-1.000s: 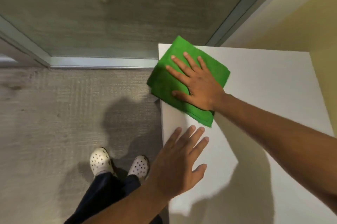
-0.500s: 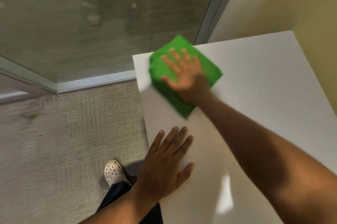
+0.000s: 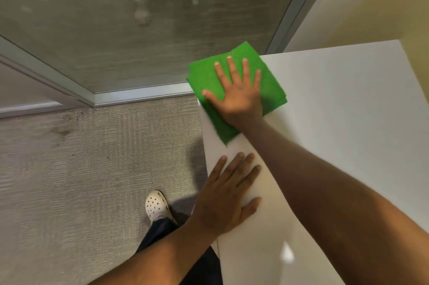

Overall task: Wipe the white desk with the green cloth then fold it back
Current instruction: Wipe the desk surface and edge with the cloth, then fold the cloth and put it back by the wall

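Note:
The folded green cloth point(image 3: 271, 85) lies on the far left corner of the white desk point(image 3: 343, 122), its far and left edges hanging slightly past the desk. My right hand point(image 3: 236, 92) presses flat on the cloth with fingers spread, covering its middle. My left hand point(image 3: 228, 196) rests palm down on the desk's left edge, nearer to me, fingers apart and holding nothing. About a hand's width of bare desk separates the two hands.
Grey carpet point(image 3: 81, 180) lies left of the desk. A glass partition with a metal frame point(image 3: 139, 95) runs behind it. A yellow wall point(image 3: 383, 6) stands beyond the desk's far edge. My white perforated shoe point(image 3: 157, 207) and dark trouser leg are below the left hand.
My right hand has slid the cloth farther onto the desk's far left corner, fingers now pointing away from me. The left hand stays flat on the left edge; the view has shifted.

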